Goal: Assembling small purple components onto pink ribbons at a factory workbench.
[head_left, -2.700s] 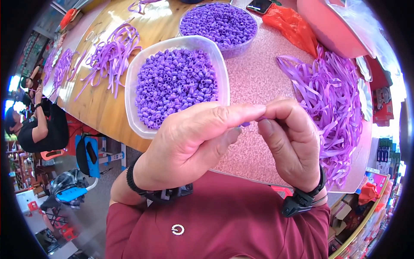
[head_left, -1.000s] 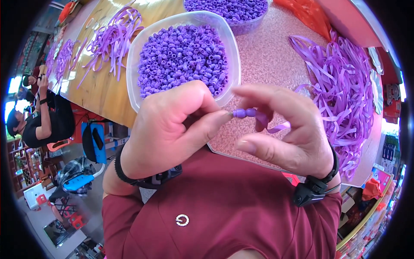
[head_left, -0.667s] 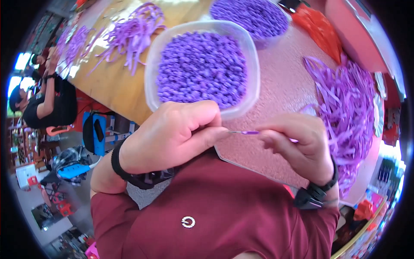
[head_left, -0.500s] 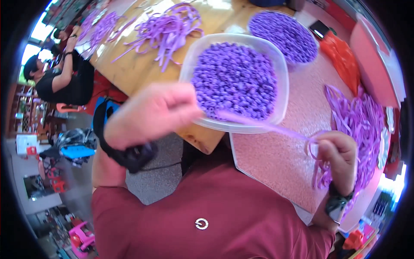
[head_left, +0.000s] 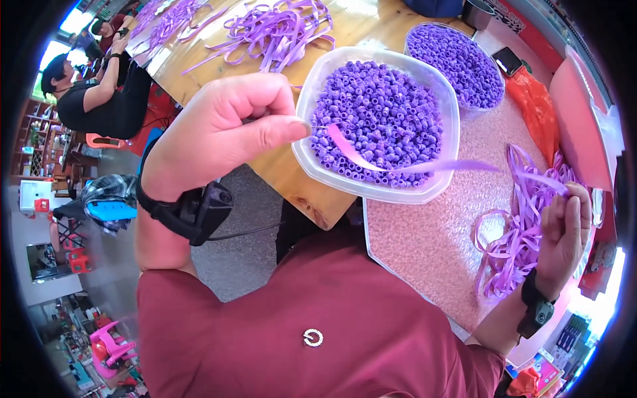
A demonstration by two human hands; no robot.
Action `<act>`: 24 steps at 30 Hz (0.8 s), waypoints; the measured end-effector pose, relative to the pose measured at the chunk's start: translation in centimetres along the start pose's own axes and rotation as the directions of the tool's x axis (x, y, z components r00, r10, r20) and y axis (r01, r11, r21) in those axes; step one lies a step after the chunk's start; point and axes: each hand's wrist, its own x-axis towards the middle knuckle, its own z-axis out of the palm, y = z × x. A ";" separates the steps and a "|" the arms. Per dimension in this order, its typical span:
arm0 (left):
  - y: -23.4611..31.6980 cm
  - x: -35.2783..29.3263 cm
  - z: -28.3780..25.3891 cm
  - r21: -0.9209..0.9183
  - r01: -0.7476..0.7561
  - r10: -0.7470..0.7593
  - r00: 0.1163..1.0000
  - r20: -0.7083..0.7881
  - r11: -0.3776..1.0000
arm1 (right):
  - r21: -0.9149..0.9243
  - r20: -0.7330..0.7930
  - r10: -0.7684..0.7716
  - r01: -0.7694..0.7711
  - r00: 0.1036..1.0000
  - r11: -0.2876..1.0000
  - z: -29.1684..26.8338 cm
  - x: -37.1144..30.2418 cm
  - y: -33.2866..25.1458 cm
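My left hand [head_left: 232, 126] is closed in a pinch above the left rim of a clear plastic tub [head_left: 305, 162]. Between thumb and finger it grips a thin needle [head_left: 320, 127], and a purple ribbon [head_left: 358, 158] trails from its tip to the right across the tub. Many purple beads [head_left: 378, 119] fill this tub. On the right, my right hand [head_left: 564, 229] is closed, its fingertips at a strip of purple ribbon [head_left: 547, 182] over a ribbon pile [head_left: 517, 239]. Whether this strip joins the trailing ribbon I cannot tell.
A second tub of purple beads [head_left: 458, 66] stands behind, near a phone [head_left: 507, 61] and an orange bag [head_left: 534, 109]. More ribbons [head_left: 279, 30] lie on the wooden table [head_left: 292, 192]. A person in black [head_left: 99, 106] sits at far left.
The ribbon was stretched taut between my hands; now it hangs loose in a curve over the tub. My right hand has moved right and up, and my left hand slightly up.
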 end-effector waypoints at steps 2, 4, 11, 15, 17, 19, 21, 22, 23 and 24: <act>0.3 -0.1 0.3 -0.013 0.024 -0.024 1.000 0.005 1.000 | 0.000 0.039 -0.044 0.044 0.998 0.999 0.0 0.2 0.0; 0.3 -0.2 0.5 -0.027 0.044 -0.043 0.999 0.010 0.999 | 0.048 0.101 -0.053 0.049 0.993 0.998 -0.1 0.2 0.0; 0.1 -0.8 0.7 -0.031 0.042 -0.043 0.999 -0.033 0.999 | 0.235 -0.001 -0.204 0.198 0.979 0.951 -0.7 1.9 -2.0; 0.7 -0.3 1.6 -0.054 0.001 -0.003 0.999 -0.037 0.999 | -0.264 0.117 -0.104 0.132 0.988 0.955 7.4 1.0 -1.4; 0.5 -0.6 1.9 -0.032 -0.007 0.006 0.999 -0.043 0.999 | -0.281 0.401 -0.033 0.157 0.916 0.947 11.3 0.9 -0.7; 0.6 -0.6 2.1 -0.042 -0.045 0.045 0.999 -0.017 0.998 | -0.167 0.538 0.065 0.031 0.841 0.985 13.4 0.8 0.1; 0.7 -0.4 2.4 -0.036 -0.081 0.081 0.997 -0.012 0.996 | -0.092 0.603 0.179 -0.155 0.778 0.984 14.8 0.7 0.6; 0.8 -0.3 2.5 -0.028 -0.113 0.113 0.994 -0.011 0.993 | -0.065 0.629 0.246 -0.266 0.738 0.962 15.3 0.7 0.8; 0.8 -0.2 2.5 -0.031 -0.114 0.113 0.994 -0.009 0.993 | 0.002 0.663 0.224 -0.301 0.715 0.954 15.6 0.5 1.5; 0.8 -0.1 2.5 -0.031 -0.126 0.127 0.992 0.005 0.991 | 0.000 0.661 0.227 -0.303 0.715 0.953 15.7 0.5 1.4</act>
